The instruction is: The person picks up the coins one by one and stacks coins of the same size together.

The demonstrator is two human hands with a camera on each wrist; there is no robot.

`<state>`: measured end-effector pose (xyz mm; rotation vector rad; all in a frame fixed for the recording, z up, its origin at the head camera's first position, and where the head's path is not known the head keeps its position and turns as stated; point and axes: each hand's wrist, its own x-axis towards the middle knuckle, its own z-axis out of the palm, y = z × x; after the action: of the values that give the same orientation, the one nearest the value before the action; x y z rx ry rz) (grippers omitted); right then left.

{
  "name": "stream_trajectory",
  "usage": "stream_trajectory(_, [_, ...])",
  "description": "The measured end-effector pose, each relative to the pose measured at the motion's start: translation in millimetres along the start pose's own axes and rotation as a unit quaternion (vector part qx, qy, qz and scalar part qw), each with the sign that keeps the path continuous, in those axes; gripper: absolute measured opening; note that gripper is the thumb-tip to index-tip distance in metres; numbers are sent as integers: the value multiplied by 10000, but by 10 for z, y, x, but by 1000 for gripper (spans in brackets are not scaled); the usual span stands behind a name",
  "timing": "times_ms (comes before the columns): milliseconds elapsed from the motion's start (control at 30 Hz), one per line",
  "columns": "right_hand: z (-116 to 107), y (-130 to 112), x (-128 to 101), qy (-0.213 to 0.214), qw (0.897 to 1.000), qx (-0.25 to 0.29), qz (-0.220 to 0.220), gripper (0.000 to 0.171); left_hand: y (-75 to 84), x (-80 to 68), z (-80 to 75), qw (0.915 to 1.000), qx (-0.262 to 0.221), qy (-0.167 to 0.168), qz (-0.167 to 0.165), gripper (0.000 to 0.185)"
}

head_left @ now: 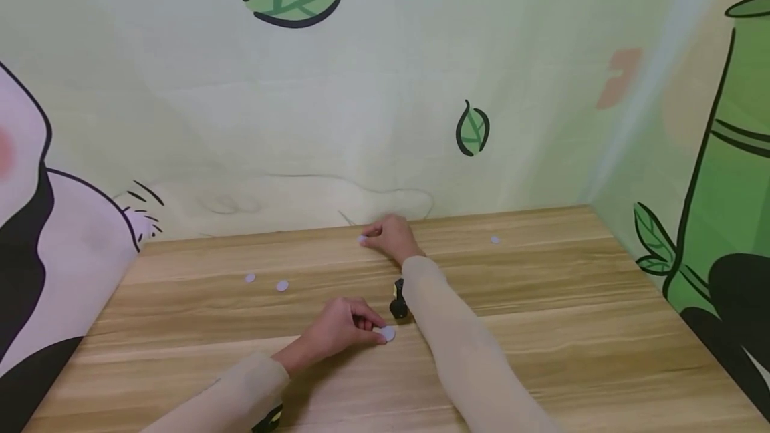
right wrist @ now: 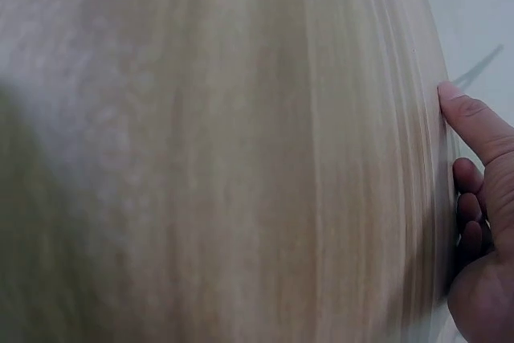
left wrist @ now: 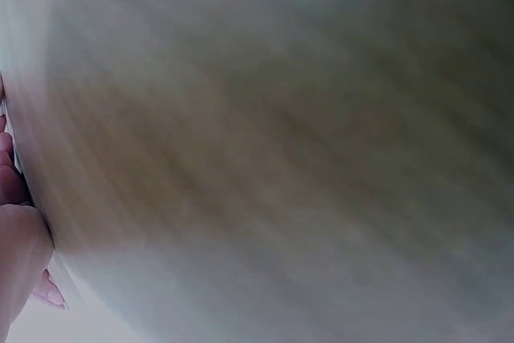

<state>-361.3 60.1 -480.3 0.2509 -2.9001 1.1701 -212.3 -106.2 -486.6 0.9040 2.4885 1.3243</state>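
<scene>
Near the table's middle my left hand (head_left: 339,329) pinches a pale round disc (head_left: 387,333) between thumb and index finger, just above or on the wood. Farther back, my right hand (head_left: 392,236) reaches close to the wall and pinches a smaller pale disc (head_left: 362,239) at its fingertips. In the left wrist view only part of the left hand (left wrist: 20,238) shows at the edge, its disc out of sight. The right wrist view shows the right hand (right wrist: 486,214) with its thumb along the tabletop; no disc is visible there.
Two pale discs lie at the left, one disc (head_left: 250,277) beside a slightly larger disc (head_left: 283,285). Another small disc (head_left: 495,240) lies at the back right. The wood-grain table (head_left: 577,326) meets a printed cloth wall (head_left: 385,85) at its back edge.
</scene>
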Motion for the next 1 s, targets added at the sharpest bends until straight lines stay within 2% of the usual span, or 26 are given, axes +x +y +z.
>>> stream_trajectory(333, [-61, -49, -34, 63, 9998, 97, -137, 19, 34, 15, -23, 10000, 34, -24, -66, 12])
stream_trajectory(567, [-8, 53, 29, 218, 9992, 121, -300, 21, 11, 20, -26, 10000, 24, -18, -16, 13])
stream_trajectory(833, [-47, 116, -32, 349, 9975, 525, -335, 19, -10, 10, -6, 9998, -96, -66, -147, 12])
stream_trajectory(1000, [-125, 118, -57, 316, 9964, 565, -549, 19, 12, -5, -9, 9999, -87, -49, -108, 13])
